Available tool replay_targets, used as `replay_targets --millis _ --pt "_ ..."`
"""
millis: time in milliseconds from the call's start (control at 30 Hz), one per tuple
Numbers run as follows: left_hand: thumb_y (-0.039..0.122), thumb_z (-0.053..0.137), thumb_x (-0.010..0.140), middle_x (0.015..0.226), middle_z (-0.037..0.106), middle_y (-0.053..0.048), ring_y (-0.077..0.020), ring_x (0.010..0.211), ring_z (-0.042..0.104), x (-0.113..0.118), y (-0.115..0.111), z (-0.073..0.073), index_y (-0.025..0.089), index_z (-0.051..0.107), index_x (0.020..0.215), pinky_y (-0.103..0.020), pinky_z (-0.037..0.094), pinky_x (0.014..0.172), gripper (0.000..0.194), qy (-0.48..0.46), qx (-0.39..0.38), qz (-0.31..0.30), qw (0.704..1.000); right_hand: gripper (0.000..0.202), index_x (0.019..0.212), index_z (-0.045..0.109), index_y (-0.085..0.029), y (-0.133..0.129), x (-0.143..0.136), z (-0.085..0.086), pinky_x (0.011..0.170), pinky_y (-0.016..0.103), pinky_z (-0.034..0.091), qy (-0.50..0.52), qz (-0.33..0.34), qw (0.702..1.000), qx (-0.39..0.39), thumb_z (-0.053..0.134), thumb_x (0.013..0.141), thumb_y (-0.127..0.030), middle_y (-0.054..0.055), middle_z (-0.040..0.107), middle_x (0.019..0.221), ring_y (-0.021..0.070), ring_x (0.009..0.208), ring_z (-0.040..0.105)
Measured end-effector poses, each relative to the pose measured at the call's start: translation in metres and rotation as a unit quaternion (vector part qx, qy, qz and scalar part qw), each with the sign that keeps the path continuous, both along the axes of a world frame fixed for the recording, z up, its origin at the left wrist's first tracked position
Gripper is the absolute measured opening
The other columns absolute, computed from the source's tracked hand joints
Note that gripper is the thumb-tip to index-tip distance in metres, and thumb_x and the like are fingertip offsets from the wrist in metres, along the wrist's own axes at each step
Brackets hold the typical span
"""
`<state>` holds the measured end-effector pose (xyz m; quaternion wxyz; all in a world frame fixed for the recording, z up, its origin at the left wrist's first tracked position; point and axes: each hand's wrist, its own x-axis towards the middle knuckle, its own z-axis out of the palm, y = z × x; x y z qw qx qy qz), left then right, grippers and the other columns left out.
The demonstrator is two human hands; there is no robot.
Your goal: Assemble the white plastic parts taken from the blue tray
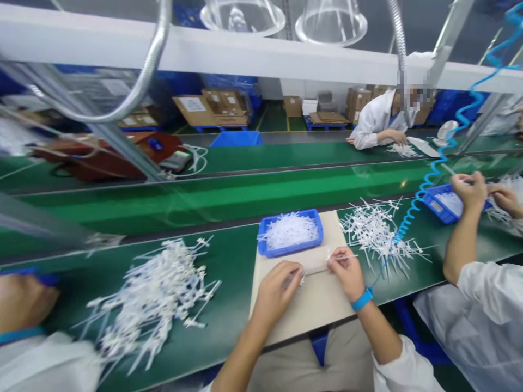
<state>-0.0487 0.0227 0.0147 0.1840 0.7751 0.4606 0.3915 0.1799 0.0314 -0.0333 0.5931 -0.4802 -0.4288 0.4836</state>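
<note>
My right hand (344,268), with a blue wrist strap (362,299), pinches a thin white plastic stick-like part (348,256) over a beige board (294,310). To its left, my left hand (278,288) is closed, fingertips together, on a small whitish piece (303,277) too small to name. Just beyond both hands sits a blue tray (291,251) full of small translucent white pieces (291,230). Right of the board lies a pile of white stick-like parts (373,231). A larger pile of similar parts (163,291) spreads on the green table to the left.
A blue coiled cord (429,179) hangs down at the right toward my wrist. Co-workers' hands (469,190) work at the right, beside another blue tray (443,212). Another person's hand (26,302) is at far left. A white beam (261,46) crosses overhead.
</note>
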Motion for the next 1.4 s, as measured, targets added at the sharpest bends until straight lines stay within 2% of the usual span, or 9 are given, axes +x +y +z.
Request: replay_targets --millis 133,267,467,600,733,933,1100,1267,1400 --pt "0.032 0.056 0.107 0.096 0.078 -0.006 -0.0219 0.09 0.073 0.002 -0.011 -0.026 0.023 0.074 0.098 -0.034 0.059 0.084 0.022 0.008 -0.009 0.017 1.0 0.032 0.105 0.071 -0.02 0.001 0.006 0.006 0.069 0.031 0.053 -0.008 0.031 0.999 -0.019 0.083 0.083 -0.039 0.0 0.072 0.075 0.0174 0.067 0.066" --pt "0.035 0.058 0.107 0.096 0.078 -0.007 -0.0237 0.091 0.071 0.003 -0.009 -0.038 0.024 0.078 0.102 -0.037 0.059 0.086 0.024 0.018 -0.006 0.034 0.999 0.029 0.097 0.075 -0.019 0.001 0.011 0.007 0.073 0.034 0.055 -0.03 0.037 0.998 -0.028 0.085 0.084 -0.043 0.003 0.075 0.076 0.0197 0.071 0.069" --pt "0.038 0.061 0.107 0.095 0.078 -0.008 -0.0253 0.095 0.069 0.013 -0.011 -0.033 0.026 0.084 0.107 -0.04 0.058 0.09 0.026 -0.03 0.021 0.053 0.998 0.03 0.095 0.077 -0.02 -0.004 0.01 0.013 0.077 0.037 0.06 -0.02 0.05 0.998 -0.015 0.087 0.085 -0.047 0.006 0.078 0.085 0.0216 0.077 0.073" --pt "0.039 0.063 0.107 0.1 0.079 -0.007 -0.0227 0.094 0.074 0.03 -0.024 -0.025 0.027 0.084 0.111 -0.035 0.061 0.086 0.025 -0.138 -0.032 0.034 0.989 0.03 0.097 0.077 -0.022 -0.019 -0.001 0.012 0.081 0.041 0.064 0.049 0.088 0.994 -0.042 0.087 0.086 -0.049 0.008 0.081 0.099 0.0236 0.083 0.075" --pt "0.039 0.067 0.104 0.096 0.081 -0.007 -0.0214 0.087 0.076 0.043 -0.035 -0.021 0.023 0.082 0.104 -0.032 0.062 0.077 0.022 -0.207 -0.089 0.044 0.973 0.028 0.097 0.077 -0.023 -0.033 -0.009 0.007 0.083 0.04 0.063 0.091 0.104 0.988 -0.065 0.09 0.084 -0.044 0.006 0.081 0.093 0.0229 0.083 0.075" --pt "0.036 0.069 0.104 0.092 0.078 -0.007 -0.0205 0.086 0.074 0.046 -0.03 -0.02 0.022 0.08 0.096 -0.031 0.06 0.076 0.019 -0.217 -0.076 0.029 0.973 0.031 0.093 0.079 -0.023 -0.034 -0.011 0.006 0.08 0.041 0.062 0.093 0.094 0.987 -0.089 0.095 0.075 -0.042 0.006 0.081 0.088 0.0234 0.08 0.073" --pt "0.03 0.065 0.106 0.092 0.076 -0.007 -0.0194 0.087 0.073 0.044 -0.037 -0.017 0.021 0.076 0.098 -0.03 0.059 0.077 0.016 -0.191 -0.045 0.032 0.98 0.026 0.088 0.08 -0.023 -0.03 -0.012 0.013 0.078 0.038 0.059 0.109 0.083 0.986 -0.09 0.095 0.074 -0.039 0.004 0.079 0.083 0.0218 0.079 0.071" --pt "0.022 0.061 0.107 0.109 0.078 -0.007 -0.0201 0.097 0.069 0.033 -0.067 -0.022 0.022 0.076 0.106 -0.033 0.057 0.087 0.015 -0.028 0.029 -0.102 0.994 0.026 0.088 0.079 -0.022 -0.029 -0.013 0.019 0.074 0.031 0.057 0.149 0.046 0.983 -0.098 0.095 0.074 -0.036 0.003 0.079 0.083 0.0176 0.077 0.07" --pt "0.022 0.061 0.108 0.109 0.078 -0.006 -0.021 0.1 0.066 0.028 -0.072 -0.034 0.022 0.076 0.105 -0.035 0.056 0.089 0.016 0.041 0.03 -0.137 0.989 0.028 0.088 0.079 -0.022 -0.029 -0.012 0.022 0.074 0.029 0.057 0.171 0.058 0.978 -0.107 0.097 0.073 -0.036 0.003 0.079 0.084 0.0165 0.079 0.071"
